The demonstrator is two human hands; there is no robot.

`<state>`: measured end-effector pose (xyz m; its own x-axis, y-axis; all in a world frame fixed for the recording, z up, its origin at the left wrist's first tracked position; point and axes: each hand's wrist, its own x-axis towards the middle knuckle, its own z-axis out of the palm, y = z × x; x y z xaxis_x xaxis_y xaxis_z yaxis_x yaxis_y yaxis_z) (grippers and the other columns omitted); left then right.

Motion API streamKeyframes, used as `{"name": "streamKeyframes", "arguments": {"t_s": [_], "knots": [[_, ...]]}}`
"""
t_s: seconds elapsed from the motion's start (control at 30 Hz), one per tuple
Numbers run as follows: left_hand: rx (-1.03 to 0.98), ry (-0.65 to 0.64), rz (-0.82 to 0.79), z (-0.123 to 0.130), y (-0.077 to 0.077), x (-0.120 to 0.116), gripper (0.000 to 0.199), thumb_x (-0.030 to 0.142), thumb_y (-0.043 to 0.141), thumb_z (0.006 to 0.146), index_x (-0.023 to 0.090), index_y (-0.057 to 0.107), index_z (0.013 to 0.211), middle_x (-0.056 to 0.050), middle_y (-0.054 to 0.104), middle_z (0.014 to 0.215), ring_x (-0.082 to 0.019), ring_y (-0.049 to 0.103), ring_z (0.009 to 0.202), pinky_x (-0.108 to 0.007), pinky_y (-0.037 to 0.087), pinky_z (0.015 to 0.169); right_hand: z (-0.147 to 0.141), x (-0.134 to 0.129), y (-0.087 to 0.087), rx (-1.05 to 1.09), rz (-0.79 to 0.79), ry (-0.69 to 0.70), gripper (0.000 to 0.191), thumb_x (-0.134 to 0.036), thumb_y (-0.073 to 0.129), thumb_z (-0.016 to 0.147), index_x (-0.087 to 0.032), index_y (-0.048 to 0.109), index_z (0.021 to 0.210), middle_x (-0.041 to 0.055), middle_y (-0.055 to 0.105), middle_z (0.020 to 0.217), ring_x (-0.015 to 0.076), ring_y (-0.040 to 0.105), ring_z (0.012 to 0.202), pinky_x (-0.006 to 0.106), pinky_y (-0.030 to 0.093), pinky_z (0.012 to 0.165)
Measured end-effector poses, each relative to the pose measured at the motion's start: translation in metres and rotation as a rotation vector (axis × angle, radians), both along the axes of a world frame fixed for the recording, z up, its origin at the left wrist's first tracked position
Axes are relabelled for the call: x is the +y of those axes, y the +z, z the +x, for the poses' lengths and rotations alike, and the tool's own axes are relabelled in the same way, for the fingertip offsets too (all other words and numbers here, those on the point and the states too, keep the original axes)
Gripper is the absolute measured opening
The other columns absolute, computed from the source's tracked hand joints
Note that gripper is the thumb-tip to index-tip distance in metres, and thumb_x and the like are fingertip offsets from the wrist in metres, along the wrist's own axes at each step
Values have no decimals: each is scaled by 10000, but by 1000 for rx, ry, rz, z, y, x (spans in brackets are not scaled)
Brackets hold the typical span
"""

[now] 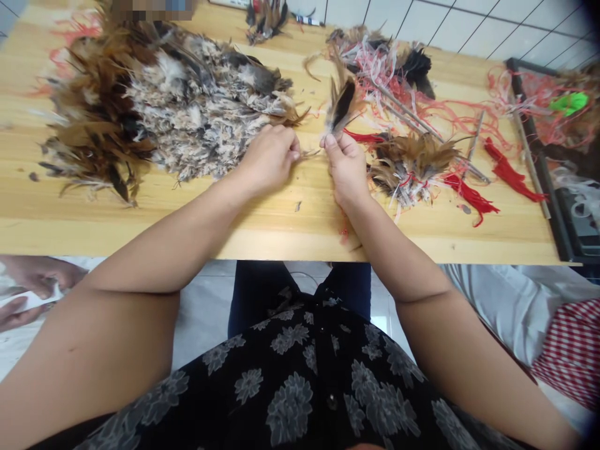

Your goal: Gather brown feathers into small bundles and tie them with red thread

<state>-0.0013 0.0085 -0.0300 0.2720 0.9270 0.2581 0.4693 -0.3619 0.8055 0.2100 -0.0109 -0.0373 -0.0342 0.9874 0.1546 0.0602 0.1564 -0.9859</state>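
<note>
Near the middle of the wooden table, my right hand [347, 164] pinches the base of a small bunch of brown and black feathers [341, 103], tips pointing up. My left hand [273, 155] is closed at the right edge of the big feather pile [197, 106], its fingertips pressed together beside a thin brown feather [309, 154]; whether they grip it is too small to tell. The two hands are apart. Just right of my right hand lies a bundle of brown feathers [415, 162] with red ties.
Red strings [509, 170] and thin sticks [412, 114] lie to the right. A dark-edged tray [539, 156] holds pink strands and a green item [569, 103]. More feathers [267, 19] lie at the back. Another person's hands [37, 284] show at the lower left.
</note>
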Motion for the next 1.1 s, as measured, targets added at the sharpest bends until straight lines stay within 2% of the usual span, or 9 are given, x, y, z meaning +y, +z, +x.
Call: {"name": "streamKeyframes", "arguments": {"t_s": [0.07,0.17,0.3,0.37,0.57,0.7,0.8,0.93,1.1], "knots": [[-31,-48,-42,-10,8,0,284,224,924,882,347,678,808,-50,704,884,-386,636,1098,-551,505,1272,1,-3,4,-19,30,-71,450,-633,720,1153,-221,724,970,23,768,1051,200,754,1162,359,628,1115],[-90,-116,-102,-20,21,-3,284,151,951,846,338,737,838,8,703,791,-331,630,1007,-432,548,1175,2,-4,8,-55,43,-91,380,-537,767,1135,-219,747,927,17,757,1005,205,745,1150,366,604,1140],[-35,-167,-136,-22,39,-13,304,18,863,861,307,771,836,4,698,780,-323,691,1041,-356,568,1019,3,-5,10,-130,74,-80,340,-487,834,1091,-227,779,879,11,732,938,216,720,1083,416,573,1217],[-12,-170,-152,-22,45,-17,317,-14,824,888,295,770,846,-5,697,802,-322,722,1098,-343,567,1008,3,-6,10,-178,83,-56,342,-473,848,1078,-230,776,850,11,711,906,225,710,1072,441,558,1252],[-72,-100,-122,-22,51,-20,304,28,875,878,307,756,878,-37,731,905,-375,720,1247,-427,585,1204,0,-7,8,-256,47,20,416,-478,928,1016,-239,689,773,13,697,886,222,668,1014,401,589,1148],[-211,-18,-141,-23,53,-21,291,75,890,886,307,714,884,-45,707,874,-409,732,1292,-484,618,1215,-2,-6,8,-249,21,61,433,-435,904,1050,-224,670,754,1,665,841,201,648,975,354,556,1055],[-187,-45,-84,-24,56,-23,289,141,924,895,320,697,896,-46,727,897,-412,730,1276,-514,631,1216,-3,-5,8,-234,-2,74,433,-448,933,1034,-211,697,759,-7,651,815,192,643,949,346,545,1020],[-59,-106,-4,-26,57,-22,247,227,942,917,332,718,917,-65,741,951,-411,702,1289,-550,597,1283,-3,-5,8,-182,-43,121,453,-574,932,1020,-205,762,820,-10,685,804,186,640,902,349,570,956],[-142,-99,25,-27,49,-14,294,304,982,899,377,698,899,-79,718,910,-438,680,1297,-599,589,1297,-3,-8,14,-67,-95,157,542,-678,960,955,-206,740,806,-7,702,789,192,687,931,343,601,920]]}}
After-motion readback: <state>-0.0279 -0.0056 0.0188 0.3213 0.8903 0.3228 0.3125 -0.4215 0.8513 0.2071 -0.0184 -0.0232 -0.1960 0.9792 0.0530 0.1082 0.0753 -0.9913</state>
